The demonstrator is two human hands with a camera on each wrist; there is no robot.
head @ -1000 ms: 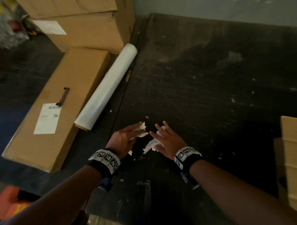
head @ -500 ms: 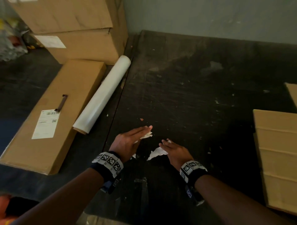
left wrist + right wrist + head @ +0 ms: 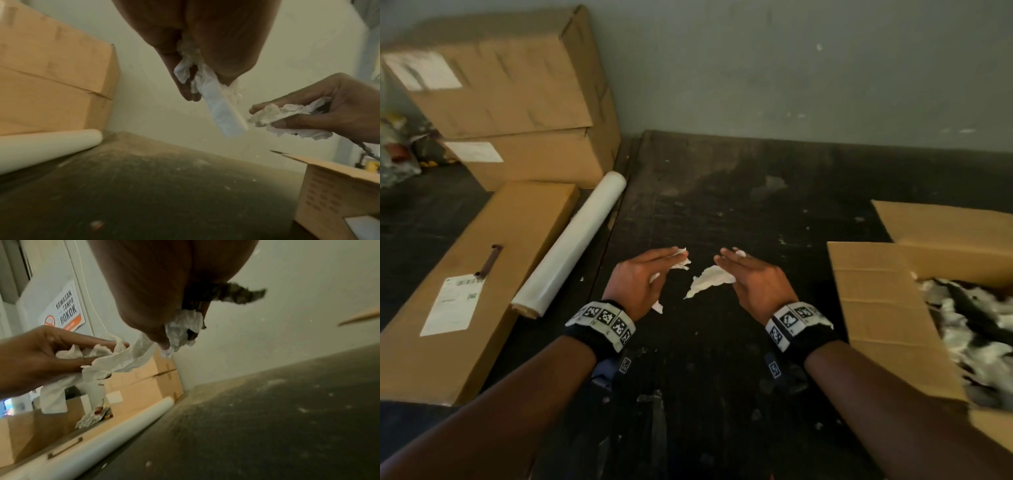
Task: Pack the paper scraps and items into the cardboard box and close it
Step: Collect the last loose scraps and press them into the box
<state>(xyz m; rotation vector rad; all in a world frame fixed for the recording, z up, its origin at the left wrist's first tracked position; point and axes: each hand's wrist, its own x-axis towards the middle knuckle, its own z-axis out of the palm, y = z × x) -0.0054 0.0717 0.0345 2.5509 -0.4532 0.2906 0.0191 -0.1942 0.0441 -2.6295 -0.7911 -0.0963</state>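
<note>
My left hand (image 3: 643, 274) grips crumpled white paper scraps (image 3: 680, 262) between thumb and fingers; the left wrist view shows a strip of paper (image 3: 220, 105) hanging from the left hand (image 3: 205, 40). My right hand (image 3: 753, 281) holds another bunch of white scraps (image 3: 710, 279), also seen as the wad (image 3: 183, 327) in the right wrist view. Both hands hover a little above the dark table (image 3: 722, 377), a short gap apart. The open cardboard box (image 3: 876, 308) stands at the right, with shredded paper (image 3: 969, 325) inside.
A white roll (image 3: 571, 246) lies at the left of the table beside a long flat carton (image 3: 465, 284). Two stacked cartons (image 3: 517, 102) stand at the back left against the grey wall. Tiny paper bits dot the table.
Both hands have lifted off the table with the scraps and moved slightly apart. The view has swung right, so more of the open box shows.
</note>
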